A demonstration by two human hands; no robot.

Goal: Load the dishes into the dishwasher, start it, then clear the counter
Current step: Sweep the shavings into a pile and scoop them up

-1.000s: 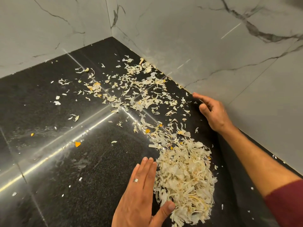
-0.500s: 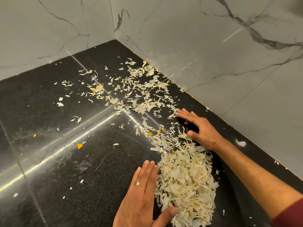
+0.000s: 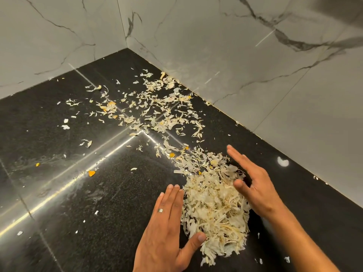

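On the left the black, shiny surface (image 3: 59,193) carries only small things: a few white flakes and two orange bits (image 3: 91,173) lying near a bright streak of reflected light. Further from the camera, toward the corner where two marble-patterned walls (image 3: 245,55) meet, many pale, thin scattered peelings (image 3: 157,114) are spread loosely over the surface, some of them touching the foot of the right wall.

Nearer the camera and more to the right these peelings are gathered into a thick pile (image 3: 214,209). The left hand (image 3: 167,230) lies flat on the surface just beside the pile, on its left edge. Its fingers (image 3: 172,195) are straight and held together, and they grip nothing; the thumb is stretched out and its tip touches the lower part of the pile. A ring (image 3: 160,210) sits on one finger.

On the other side of the pile is the right hand (image 3: 257,185), turned on its edge with the palm facing the pile. Its fingers are also straight and open, holding nothing, and they are a little blurred. The thumb hangs over the top of the pile. Whether this hand touches the surface I cannot tell.

To the right of it, one white spot (image 3: 282,161) lies near the wall.
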